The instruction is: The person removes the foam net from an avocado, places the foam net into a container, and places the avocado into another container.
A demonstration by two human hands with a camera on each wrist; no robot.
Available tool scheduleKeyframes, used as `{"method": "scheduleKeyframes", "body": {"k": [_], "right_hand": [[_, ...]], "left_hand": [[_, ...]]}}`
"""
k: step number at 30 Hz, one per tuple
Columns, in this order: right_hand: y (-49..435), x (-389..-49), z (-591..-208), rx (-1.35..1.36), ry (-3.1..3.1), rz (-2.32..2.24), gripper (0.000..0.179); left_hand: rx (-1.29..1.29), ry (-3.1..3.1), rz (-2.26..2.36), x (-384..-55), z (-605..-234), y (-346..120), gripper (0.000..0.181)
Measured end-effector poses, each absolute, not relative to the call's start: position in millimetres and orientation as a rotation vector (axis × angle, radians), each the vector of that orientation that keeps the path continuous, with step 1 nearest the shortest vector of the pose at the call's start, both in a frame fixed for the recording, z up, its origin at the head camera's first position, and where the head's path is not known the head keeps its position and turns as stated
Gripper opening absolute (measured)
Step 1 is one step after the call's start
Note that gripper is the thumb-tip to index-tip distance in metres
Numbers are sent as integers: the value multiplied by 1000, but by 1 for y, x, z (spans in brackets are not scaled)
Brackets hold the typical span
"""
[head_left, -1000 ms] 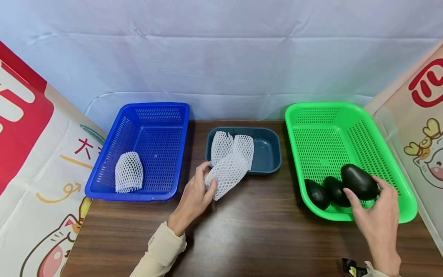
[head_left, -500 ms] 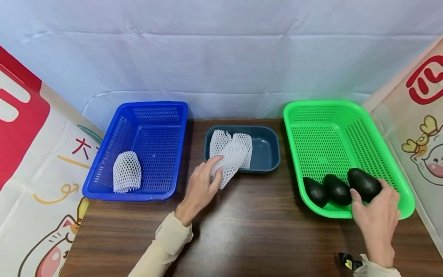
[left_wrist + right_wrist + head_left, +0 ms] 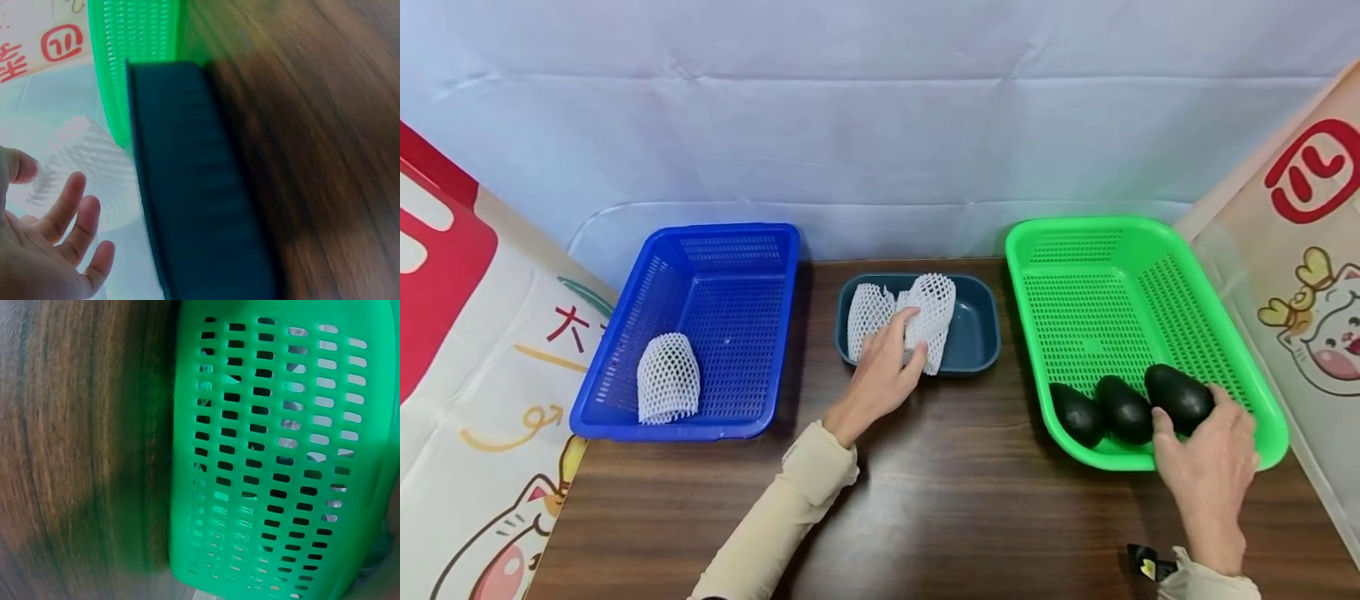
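At the teal bin [image 3: 977, 329], my left hand [image 3: 886, 367] holds a white foam net sleeve [image 3: 934, 298] by its lower end, between thumb and forefinger, tipped up over the bin. The left wrist view shows that sleeve [image 3: 100, 169] blurred beyond spread fingers [image 3: 74, 187] and above the bin's side wall [image 3: 187, 181]. Another foam net sleeve [image 3: 868, 312] lies in the bin, and a further one [image 3: 937, 354] is partly covered by the held one. My right hand [image 3: 1210, 454] grips a dark avocado [image 3: 1176, 396] in the green basket [image 3: 1270, 417]. Two more avocados [image 3: 1077, 414] lie beside it.
A blue basket [image 3: 775, 400] stands to the left with one foam net sleeve [image 3: 668, 379] inside. All three containers stand on a brown wooden table [image 3: 955, 500]. A pale cloth wall [image 3: 880, 150] rises behind them. The right wrist view shows mostly the green basket's slotted wall [image 3: 275, 444].
My left hand has moved right and away from me, bringing its foam net sleeve from the bin's front edge over the bin. The right hand stays on its avocado, now lower beside the other two.
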State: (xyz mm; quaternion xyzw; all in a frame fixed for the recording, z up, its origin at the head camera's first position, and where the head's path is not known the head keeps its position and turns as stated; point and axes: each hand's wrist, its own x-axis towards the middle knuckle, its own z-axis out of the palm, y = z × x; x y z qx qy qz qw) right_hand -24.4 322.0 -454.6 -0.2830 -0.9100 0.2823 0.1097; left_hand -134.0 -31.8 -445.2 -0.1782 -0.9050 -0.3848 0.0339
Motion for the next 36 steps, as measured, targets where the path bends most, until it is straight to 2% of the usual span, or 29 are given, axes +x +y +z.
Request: {"method": "scheduleKeyframes", "body": {"k": [10, 16, 22, 36], "right_hand": [[316, -25, -458, -774, -2634, 812, 73], [316, -25, -458, -778, -2643, 799, 74], [317, -24, -458, -790, -2648, 787, 73], [322, -23, -457, -816, -2678, 774, 72]], "left_hand": [[-748, -3041, -1027, -147, -454, -11, 61], [-840, -3144, -826, -148, -459, -8, 59], [-931, -3146, -818, -148, -463, -4, 57], [-702, -3126, -509, -149, -470, -3, 48]]}}
